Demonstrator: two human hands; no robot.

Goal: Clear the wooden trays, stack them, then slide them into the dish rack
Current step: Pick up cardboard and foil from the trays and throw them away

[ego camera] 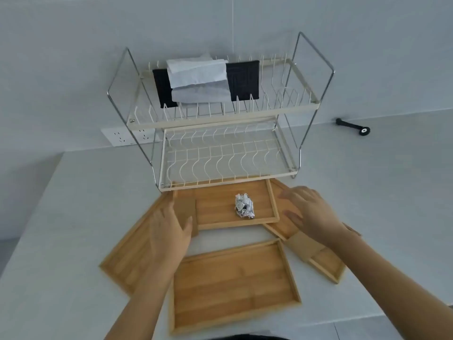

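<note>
Several wooden trays lie on the white counter in front of a two-tier wire dish rack. The far tray holds a crumpled foil ball. A left tray lies angled, a right tray is angled too, and a near tray has nothing in it. My left hand hovers with fingers apart over the far tray's left end, beside a brown card piece. My right hand is spread over the right tray, holding nothing. Another brown card piece lies under my right wrist.
The rack's upper tier holds a black mat and white paper towels. A wall socket sits behind the rack at left. A black handle-like object lies on the counter at the far right. The counter's left edge runs diagonally.
</note>
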